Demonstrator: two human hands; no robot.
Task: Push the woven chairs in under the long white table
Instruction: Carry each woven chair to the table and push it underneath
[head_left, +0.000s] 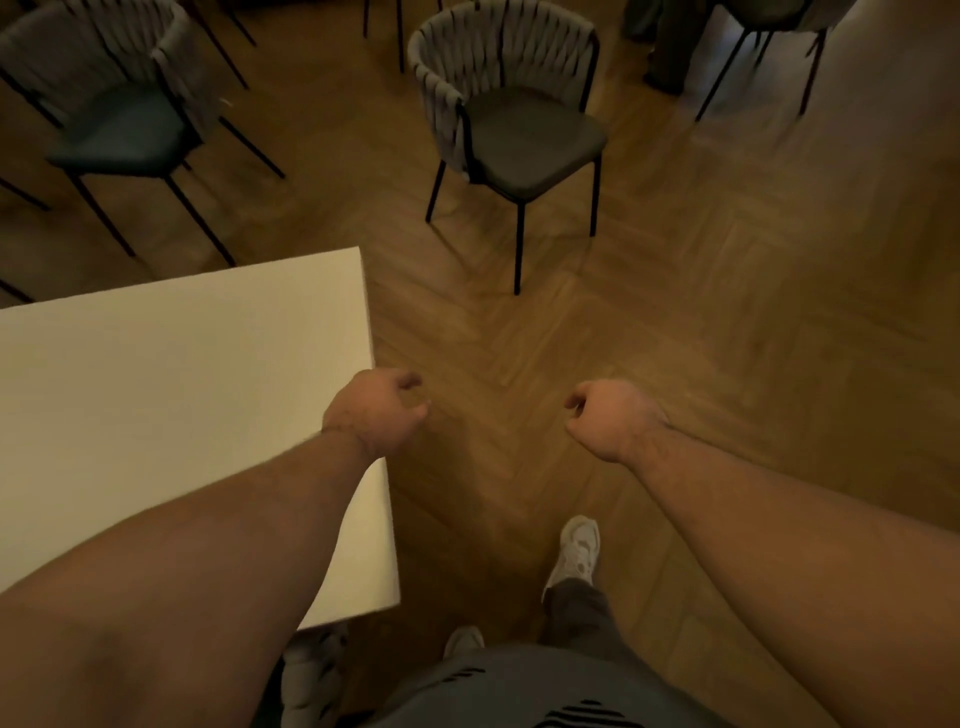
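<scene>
2 woven chairs (519, 119) (119, 130), 1 white table (182, 389), 2 empty hands (374, 410) (613, 415)

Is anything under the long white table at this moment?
The top of the white table covers nearly all the space beneath. Only a blurred pale patterned shape pokes out below its near edge, possibly a chair back. The woven chair ahead stands clear of it on the floor.

Your white table (171, 395) fills the near left, its right edge running toward you. The middle chair (514, 119) has a grey woven curved back, dark seat and thin black legs, and stands far ahead, well apart from the table. The left chair (119, 109), same make, stands near the table's far edge, its seat fully out.
</scene>
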